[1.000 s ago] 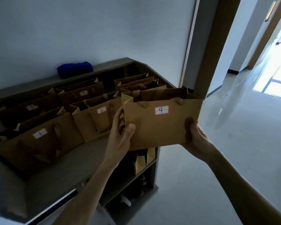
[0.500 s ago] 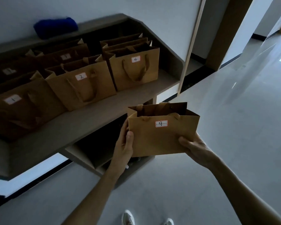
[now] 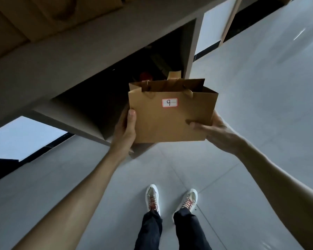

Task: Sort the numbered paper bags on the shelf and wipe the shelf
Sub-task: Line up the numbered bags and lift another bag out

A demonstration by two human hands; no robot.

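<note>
"9" on paper bag (image 3: 172, 114) label

I see matt brown kraft paper on the bag (image 3: 172, 120), a smooth matt grey shelf (image 3: 61, 56), and glossy, reflective pale floor tiles (image 3: 260, 91).

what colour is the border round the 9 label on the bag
Red, on the white number label of the brown paper bag; head view.

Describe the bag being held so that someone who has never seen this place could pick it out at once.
Start at the grey shelf unit at upper left, with brown bags on top and a dark compartment below. In front of that compartment, above the floor, the left hand and the right hand hold a brown paper bag upright by its sides. Its red-edged white label reads 9.
</note>
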